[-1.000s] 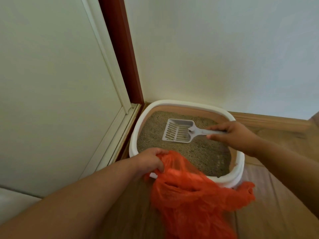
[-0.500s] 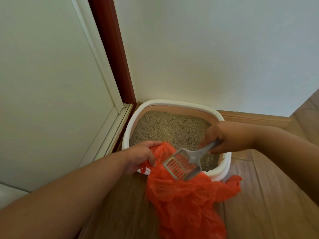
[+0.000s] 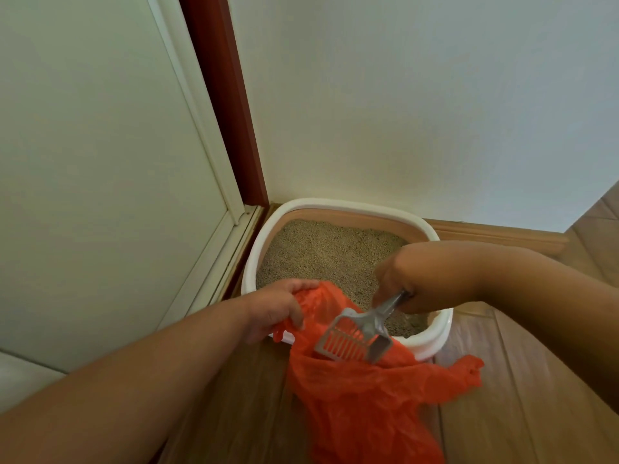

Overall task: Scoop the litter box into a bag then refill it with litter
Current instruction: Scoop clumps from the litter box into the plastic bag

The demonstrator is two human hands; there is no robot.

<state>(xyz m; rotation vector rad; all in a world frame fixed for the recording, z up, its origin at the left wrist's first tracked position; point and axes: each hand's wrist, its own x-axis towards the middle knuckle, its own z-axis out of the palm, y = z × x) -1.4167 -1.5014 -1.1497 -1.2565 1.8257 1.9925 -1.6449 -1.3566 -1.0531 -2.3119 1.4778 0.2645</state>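
Observation:
A white-rimmed litter box with tan inner walls sits in the room's corner, filled with grey-beige litter. An orange plastic bag lies on the wooden floor against the box's near rim. My left hand grips the bag's upper edge and holds its mouth up. My right hand is closed around the handle of a grey slotted scoop. The scoop's head is tilted down into the bag's opening. I cannot see what lies in the scoop.
A white door panel and its dark red frame stand at the left of the box. A white wall with a wooden skirting board runs behind it. Wooden floor stretches to the right.
My right hand carried the scoop from above the litter in the box toward me and tipped its head down into the orange bag. My left hand kept hold of the bag's edge.

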